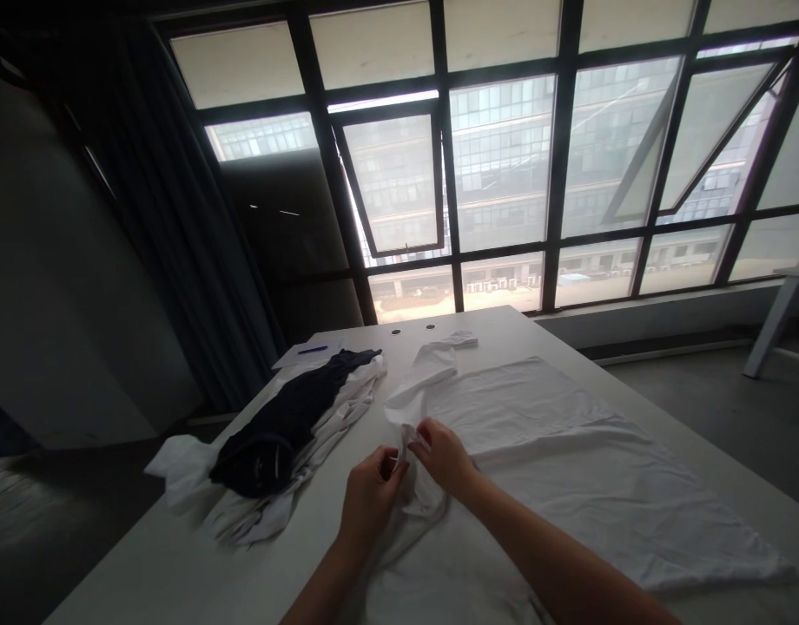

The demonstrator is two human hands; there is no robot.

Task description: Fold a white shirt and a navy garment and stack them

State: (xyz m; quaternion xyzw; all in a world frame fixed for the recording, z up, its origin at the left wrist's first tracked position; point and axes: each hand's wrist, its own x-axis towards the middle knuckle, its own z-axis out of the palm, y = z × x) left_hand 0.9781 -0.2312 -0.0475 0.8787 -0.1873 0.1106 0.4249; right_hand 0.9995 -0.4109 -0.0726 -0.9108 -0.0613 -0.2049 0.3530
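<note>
A white shirt lies spread over the table, wrinkled, with a sleeve stretching toward the far end. My left hand pinches a bunched edge of it near the middle of the table. Close beside, my right hand grips the same gathered fabric between thumb and fingers. The pinched cloth stands slightly raised off the tabletop. Which part of the shirt the fingers hold, perhaps the collar, I cannot tell.
Left on the white table is a pile of white clothes with a dark navy garment on top. A blue pen rests on paper behind it. Large windows and a dark curtain stand beyond.
</note>
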